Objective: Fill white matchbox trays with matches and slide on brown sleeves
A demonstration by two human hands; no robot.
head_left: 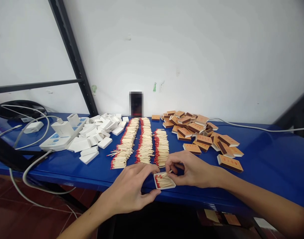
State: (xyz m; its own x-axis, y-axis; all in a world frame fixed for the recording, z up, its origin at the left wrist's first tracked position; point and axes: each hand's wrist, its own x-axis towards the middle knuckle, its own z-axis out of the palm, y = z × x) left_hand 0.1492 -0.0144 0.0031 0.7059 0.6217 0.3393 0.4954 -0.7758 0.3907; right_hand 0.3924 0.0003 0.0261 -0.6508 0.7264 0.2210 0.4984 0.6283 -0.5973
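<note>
A small white matchbox tray (pixel 164 187) with red-tipped matches in it sits at the front edge of the blue table. My left hand (pixel 134 186) grips this tray from its left side between thumb and fingers. Over the tray's right end, my right hand (pixel 185 169) pinches matches (pixel 168 172) that lie slantwise across the others. Just behind the hands stretch rows of loose matches: a left row (pixel 124 146), a middle row (pixel 145 141) and a shorter right row (pixel 161 146), their red heads facing left.
White trays (pixel 102 127) are heaped at the left, beside a power strip (pixel 58 139) with plugs and cables. Orange-brown matchbox sleeves (pixel 196 127) form a pile at the right. A dark, pixelated object (pixel 136 104) leans on the wall. A black shelf post (pixel 76 59) rises at the left.
</note>
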